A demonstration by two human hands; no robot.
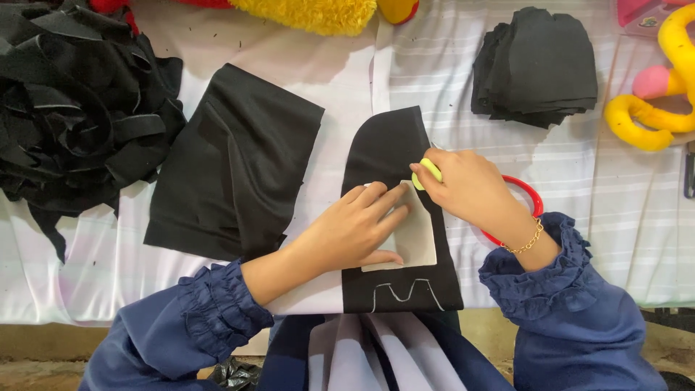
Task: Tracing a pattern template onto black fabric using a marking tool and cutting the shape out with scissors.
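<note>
Left hand (355, 232) is lying flat, fingers spread and pressing a pale card template (414, 239) down onto a strip of black fabric (394, 217) at table centre. Right hand (470, 190) is pinching a small yellow-green chalk (427, 171) between thumb and fingertips, its tip touching the template's top edge at about 12 o'clock of the card. A white traced outline (405, 293) is already showing on the strip at 6 o'clock of the template (notched shape, lines clean).

Judgement on doing this well: the flat hand is carrying the job, since any slip of the card would smear the line, so pressure should be staying even and close to the edge being traced. Chalk should be leaning against the card edge, running in one steady pass rather than short scratches. Fabric beneath looks smooth; a wrinkle there would distort the shape.

Surroundings: a larger folded black cloth (235, 166) at 9 o'clock of the strip, a heap of black scraps (79, 101) at 10 o'clock, a stack of cut black pieces (539, 65) at 2 o'clock. Red-handled scissors (525, 194) are lying partly under the right wrist. Yellow plush pieces (651, 116) at 3 o'clock, well apart.
</note>
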